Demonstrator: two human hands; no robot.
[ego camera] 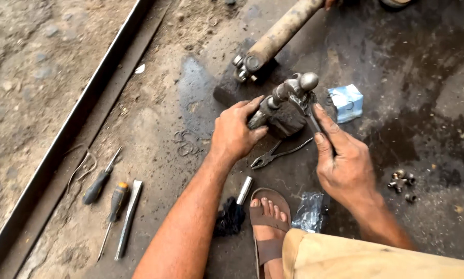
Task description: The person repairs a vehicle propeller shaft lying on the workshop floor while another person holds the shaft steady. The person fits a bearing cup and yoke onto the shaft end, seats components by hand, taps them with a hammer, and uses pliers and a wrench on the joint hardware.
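Steel yoke (pixel 289 93) slanting up-right, gripped low by left hand (pixel 235 132), right hand (pixel 345 160) pinching tool (pixel 309 116) beside its head.

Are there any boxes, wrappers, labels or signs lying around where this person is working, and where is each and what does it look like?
Small box: on the oily ground just right of the metal joint that both hands work on; squarish, light blue and white.
Plastic wrapper: on the ground between the sandalled foot and the right hand; crumpled, clear and shiny.
No signs or screens show.
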